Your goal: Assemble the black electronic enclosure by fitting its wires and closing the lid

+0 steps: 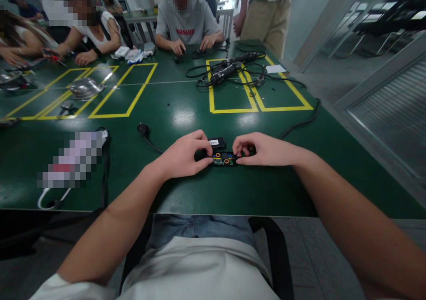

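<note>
Low over the green table, a small circuit board (224, 159) with copper-coloured coils lies in a dark, shallow housing. My left hand (186, 153) pinches its left end between thumb and fingers. At the opposite end, my right hand (258, 149) closes thumb and fingers on the edge, with the fingertips partly hidden. Just behind the board is a black casing cover (217, 143) with a white label. A black cord with a plug (143, 129) runs towards my left hand, and another black cable (301, 123) leads away beyond my right hand.
Yellow tape rectangles mark the green table (186, 193). A pouch-like, blurred item (75, 158) lies left, with a metal bowl-shaped part (86, 88) farther back. Black cabled tools (226, 73) lie at the back right. Several people sit or stand around the far side.
</note>
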`<state>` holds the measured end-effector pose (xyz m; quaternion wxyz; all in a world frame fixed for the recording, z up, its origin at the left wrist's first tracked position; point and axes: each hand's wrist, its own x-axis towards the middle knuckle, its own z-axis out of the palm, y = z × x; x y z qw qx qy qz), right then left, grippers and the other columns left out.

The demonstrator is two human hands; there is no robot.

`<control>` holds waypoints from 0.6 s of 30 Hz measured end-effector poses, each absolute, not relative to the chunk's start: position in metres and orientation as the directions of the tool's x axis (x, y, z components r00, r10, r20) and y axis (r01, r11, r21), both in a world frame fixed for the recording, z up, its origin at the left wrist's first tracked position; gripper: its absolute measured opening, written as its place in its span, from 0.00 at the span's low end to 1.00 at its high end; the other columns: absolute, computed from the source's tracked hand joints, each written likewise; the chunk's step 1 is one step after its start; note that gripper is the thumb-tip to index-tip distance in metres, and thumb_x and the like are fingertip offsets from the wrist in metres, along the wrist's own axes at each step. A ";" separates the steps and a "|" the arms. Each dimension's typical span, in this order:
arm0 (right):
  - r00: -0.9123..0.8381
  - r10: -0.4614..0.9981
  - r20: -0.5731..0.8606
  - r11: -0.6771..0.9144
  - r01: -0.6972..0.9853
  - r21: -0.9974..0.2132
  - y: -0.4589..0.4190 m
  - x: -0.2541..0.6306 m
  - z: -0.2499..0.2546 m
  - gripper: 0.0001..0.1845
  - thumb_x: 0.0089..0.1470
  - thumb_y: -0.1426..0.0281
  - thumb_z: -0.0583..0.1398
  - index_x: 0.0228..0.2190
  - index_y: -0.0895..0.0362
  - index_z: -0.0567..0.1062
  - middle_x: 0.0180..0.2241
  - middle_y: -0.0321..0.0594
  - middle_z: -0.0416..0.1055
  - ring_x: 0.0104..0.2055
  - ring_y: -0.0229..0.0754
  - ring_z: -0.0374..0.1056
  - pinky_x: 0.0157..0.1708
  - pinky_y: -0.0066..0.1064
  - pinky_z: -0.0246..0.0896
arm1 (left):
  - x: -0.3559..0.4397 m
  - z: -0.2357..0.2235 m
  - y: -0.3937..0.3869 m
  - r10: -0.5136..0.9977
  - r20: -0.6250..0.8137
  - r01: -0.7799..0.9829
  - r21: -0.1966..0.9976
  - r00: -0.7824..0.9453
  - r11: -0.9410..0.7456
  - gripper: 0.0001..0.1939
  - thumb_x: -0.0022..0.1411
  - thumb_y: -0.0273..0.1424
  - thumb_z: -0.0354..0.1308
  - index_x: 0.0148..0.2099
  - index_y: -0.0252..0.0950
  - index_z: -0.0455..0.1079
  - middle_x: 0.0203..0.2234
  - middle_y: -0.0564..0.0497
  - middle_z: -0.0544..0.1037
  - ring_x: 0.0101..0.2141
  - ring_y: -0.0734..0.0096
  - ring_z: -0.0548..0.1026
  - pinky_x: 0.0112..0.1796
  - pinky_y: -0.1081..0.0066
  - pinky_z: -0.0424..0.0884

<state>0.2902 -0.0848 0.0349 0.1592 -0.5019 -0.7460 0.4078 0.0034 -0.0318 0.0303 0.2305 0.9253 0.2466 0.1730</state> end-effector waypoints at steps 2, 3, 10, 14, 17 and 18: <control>-0.439 0.883 -0.167 0.168 0.627 -0.760 -0.085 0.289 0.034 0.13 0.52 0.58 0.69 0.34 0.53 0.79 0.33 0.38 0.78 0.33 0.42 0.67 0.35 0.36 0.64 | 0.004 0.032 -0.032 0.531 0.134 0.391 0.532 0.837 -0.751 0.02 0.67 0.30 0.66 0.40 0.37 0.78 0.37 0.50 0.77 0.35 0.66 0.76 0.40 0.66 0.72; -0.434 0.885 -0.167 0.167 0.630 -0.758 -0.085 0.288 0.034 0.12 0.52 0.58 0.69 0.34 0.53 0.79 0.32 0.38 0.77 0.32 0.42 0.67 0.34 0.35 0.63 | 0.004 0.032 -0.032 0.538 0.117 0.405 0.531 0.835 -0.744 0.02 0.68 0.28 0.66 0.39 0.37 0.76 0.35 0.51 0.76 0.33 0.68 0.75 0.38 0.67 0.70; -0.410 0.900 -0.151 0.152 0.619 -0.771 -0.088 0.285 0.036 0.11 0.52 0.60 0.68 0.32 0.53 0.76 0.27 0.33 0.71 0.29 0.40 0.65 0.32 0.34 0.61 | 0.005 0.031 -0.033 0.553 0.164 0.385 0.559 0.817 -0.734 0.04 0.69 0.29 0.63 0.38 0.37 0.75 0.32 0.53 0.76 0.30 0.71 0.73 0.36 0.69 0.68; -0.411 0.904 -0.119 0.166 0.593 -0.788 -0.088 0.287 0.039 0.12 0.53 0.58 0.68 0.32 0.53 0.76 0.28 0.35 0.72 0.31 0.41 0.65 0.33 0.35 0.61 | 0.002 0.034 -0.033 0.562 0.229 0.350 0.584 0.795 -0.733 0.05 0.70 0.30 0.63 0.38 0.36 0.77 0.33 0.52 0.77 0.31 0.71 0.74 0.36 0.70 0.69; -0.418 0.897 -0.146 0.160 0.613 -0.774 -0.088 0.289 0.039 0.13 0.53 0.57 0.69 0.32 0.53 0.78 0.28 0.35 0.73 0.31 0.42 0.66 0.33 0.35 0.60 | 0.002 0.032 -0.030 0.548 0.219 0.335 0.596 0.807 -0.730 0.06 0.69 0.28 0.64 0.36 0.36 0.78 0.33 0.52 0.77 0.31 0.72 0.74 0.37 0.70 0.69; -0.420 0.894 -0.158 0.155 0.619 -0.770 -0.088 0.289 0.039 0.14 0.53 0.57 0.69 0.32 0.54 0.79 0.28 0.35 0.73 0.31 0.42 0.66 0.33 0.35 0.59 | 0.002 0.031 -0.029 0.545 0.207 0.334 0.600 0.813 -0.727 0.05 0.68 0.27 0.65 0.36 0.36 0.78 0.32 0.53 0.76 0.31 0.72 0.74 0.37 0.71 0.68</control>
